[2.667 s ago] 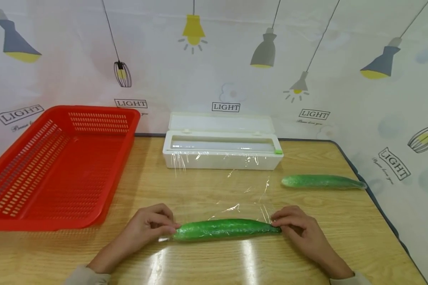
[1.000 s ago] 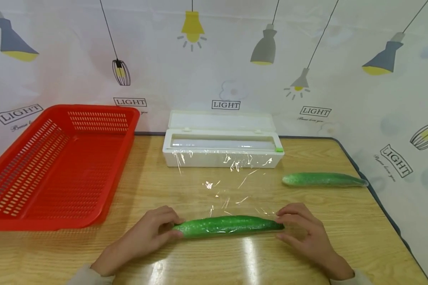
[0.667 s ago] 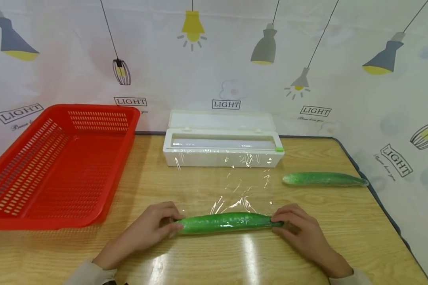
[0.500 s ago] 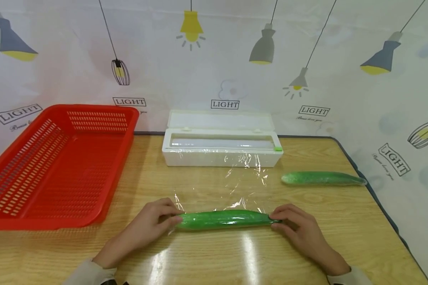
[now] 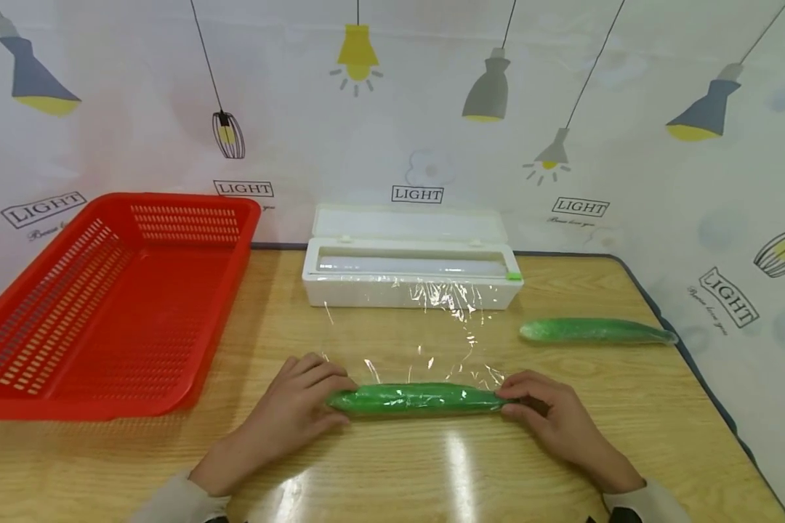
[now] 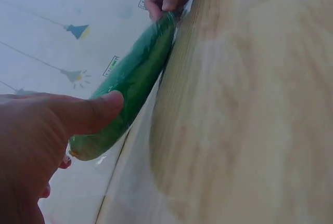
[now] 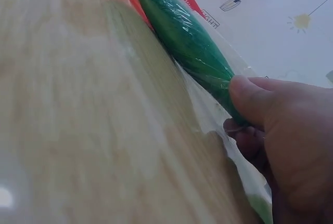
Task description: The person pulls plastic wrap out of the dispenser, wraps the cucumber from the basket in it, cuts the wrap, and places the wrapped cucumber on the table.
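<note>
A green cucumber (image 5: 419, 399) lies crosswise in front of me with clear cling film around it. My left hand (image 5: 301, 403) grips its left end, thumb on the near side in the left wrist view. At the narrow right end my right hand (image 5: 552, 414) pinches the tip between thumb and fingers, film bunched there. From the cucumber a sheet of cling film (image 5: 425, 349) stretches back to a white dispenser box (image 5: 412, 292), whose lid stands up and shows the roll inside. The right wrist view shows the wrapped cucumber (image 7: 187, 42) in glossy folds of film.
A red plastic basket (image 5: 203, 341) with slotted sides stands at the left. Back right on the wooden table (image 5: 379, 479) lies a second, film-wrapped cucumber (image 5: 595, 330). The patterned wall covering (image 5: 281, 94) rises behind the table's back edge.
The cucumber has rolled away from me toward the dispenser, shortening the film between them. Both hands moved along with it; my left hand now reaches farther over its end.
</note>
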Available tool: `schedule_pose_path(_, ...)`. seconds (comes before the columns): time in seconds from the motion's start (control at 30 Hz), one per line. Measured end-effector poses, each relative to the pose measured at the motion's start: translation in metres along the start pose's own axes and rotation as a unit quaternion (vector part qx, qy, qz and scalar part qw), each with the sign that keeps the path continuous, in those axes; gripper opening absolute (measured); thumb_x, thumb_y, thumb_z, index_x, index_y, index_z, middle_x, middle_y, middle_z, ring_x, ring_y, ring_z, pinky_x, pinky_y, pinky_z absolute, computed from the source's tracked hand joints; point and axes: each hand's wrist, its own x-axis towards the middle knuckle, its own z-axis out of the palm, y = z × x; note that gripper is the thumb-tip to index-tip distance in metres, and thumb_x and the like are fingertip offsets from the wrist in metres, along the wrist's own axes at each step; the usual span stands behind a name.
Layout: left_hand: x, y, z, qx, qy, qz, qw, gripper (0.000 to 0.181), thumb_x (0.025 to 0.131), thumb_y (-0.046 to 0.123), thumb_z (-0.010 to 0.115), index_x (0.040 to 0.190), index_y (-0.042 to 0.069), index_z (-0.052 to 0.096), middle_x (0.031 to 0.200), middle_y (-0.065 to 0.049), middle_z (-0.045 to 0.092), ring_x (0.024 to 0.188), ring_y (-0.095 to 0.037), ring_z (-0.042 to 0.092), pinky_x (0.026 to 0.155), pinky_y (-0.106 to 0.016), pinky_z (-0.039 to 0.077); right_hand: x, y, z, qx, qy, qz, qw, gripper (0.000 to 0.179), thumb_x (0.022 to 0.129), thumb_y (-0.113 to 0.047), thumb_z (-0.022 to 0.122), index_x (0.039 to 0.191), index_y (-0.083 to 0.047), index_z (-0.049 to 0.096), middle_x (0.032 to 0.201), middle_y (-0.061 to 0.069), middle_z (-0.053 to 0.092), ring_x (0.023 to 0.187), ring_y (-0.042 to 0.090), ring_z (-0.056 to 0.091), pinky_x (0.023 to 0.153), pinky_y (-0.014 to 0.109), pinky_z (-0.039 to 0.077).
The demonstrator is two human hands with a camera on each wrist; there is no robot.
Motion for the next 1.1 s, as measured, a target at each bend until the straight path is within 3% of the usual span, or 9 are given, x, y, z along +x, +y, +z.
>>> schedule_pose_path(0.23, -0.002, 0.002, 0.008, -0.035, 0.006, -0.057, 0.9977, 0.040, 0.070, 0.024, 0.084, 0.107, 0.017, 0.070, 0.103, 0.008, 0.065, 0.092, -0.011, 0.050, 0.079, -0.032, 0.036, 0.000, 0.004, -0.005, -0.023, 0.006, 0.018, 0.9995, 0.035, 0.081, 0.003, 0.072, 0.110, -0.016, 0.071, 0.105, -0.003, 0.067, 0.098, 0.012, 0.062, 0.084, 0.018, 0.046)
schedule_pose_path(0.37, -0.002, -0.001, 0.012, -0.048, 0.017, -0.087, 0.9949, 0.039, 0.072, 0.023, 0.083, 0.108, 0.015, 0.071, 0.103, 0.007, 0.067, 0.090, -0.010, 0.049, 0.077, -0.032, 0.034, 0.002, 0.004, -0.008, -0.034, 0.017, -0.003, 0.9993, 0.041, 0.081, 0.007, 0.071, 0.117, -0.013, 0.069, 0.110, -0.001, 0.066, 0.101, 0.013, 0.060, 0.087, 0.018, 0.044)
schedule_pose_path(0.57, -0.002, -0.006, 0.013, -0.043, 0.000, -0.100, 0.9940, 0.036, 0.077, 0.026, 0.079, 0.111, 0.017, 0.071, 0.105, 0.008, 0.068, 0.087, -0.008, 0.046, 0.075, -0.031, 0.030, 0.007, -0.001, -0.007, -0.084, 0.027, -0.005, 0.9961, 0.064, 0.072, -0.008, 0.082, 0.131, -0.010, 0.058, 0.134, 0.009, 0.052, 0.124, 0.023, 0.042, 0.103, 0.021, 0.026)
schedule_pose_path(0.67, 0.001, -0.007, 0.013, -0.043, -0.004, -0.091, 0.9949, 0.035, 0.077, 0.025, 0.079, 0.110, 0.016, 0.071, 0.102, 0.007, 0.068, 0.084, -0.008, 0.044, 0.073, -0.032, 0.030, 0.011, -0.001, -0.007, -0.112, 0.039, -0.019, 0.9927, 0.072, 0.067, -0.016, 0.086, 0.133, -0.011, 0.057, 0.140, 0.013, 0.045, 0.129, 0.030, 0.033, 0.102, 0.024, 0.025)
schedule_pose_path(0.83, 0.004, -0.011, 0.009, -0.045, -0.018, -0.083, 0.9954, 0.034, 0.079, 0.025, 0.077, 0.110, 0.014, 0.071, 0.100, 0.004, 0.068, 0.081, -0.008, 0.041, 0.072, -0.031, 0.030, 0.020, -0.001, 0.002, -0.127, 0.045, -0.055, 0.9893, 0.050, 0.066, -0.016, 0.085, 0.113, -0.016, 0.068, 0.118, 0.007, 0.059, 0.116, 0.028, 0.043, 0.104, 0.032, 0.025)
schedule_pose_path(0.9, 0.005, -0.012, 0.009, -0.047, -0.028, -0.089, 0.9945, 0.034, 0.080, 0.025, 0.076, 0.111, 0.013, 0.071, 0.101, 0.004, 0.068, 0.081, -0.008, 0.040, 0.073, -0.031, 0.030, 0.022, 0.000, 0.005, -0.121, 0.044, -0.040, 0.9909, 0.043, 0.068, -0.013, 0.085, 0.107, -0.018, 0.069, 0.110, 0.002, 0.063, 0.109, 0.022, 0.048, 0.105, 0.031, 0.025)
schedule_pose_path(1.1, 0.009, -0.015, 0.010, -0.056, -0.045, -0.113, 0.9910, 0.032, 0.086, 0.019, 0.071, 0.116, 0.009, 0.068, 0.106, 0.001, 0.067, 0.086, -0.011, 0.044, 0.075, -0.033, 0.032, 0.025, 0.006, 0.006, -0.092, 0.046, 0.014, 0.9946, 0.036, 0.071, -0.010, 0.084, 0.103, -0.021, 0.071, 0.104, -0.006, 0.065, 0.099, 0.013, 0.057, 0.091, 0.019, 0.040)
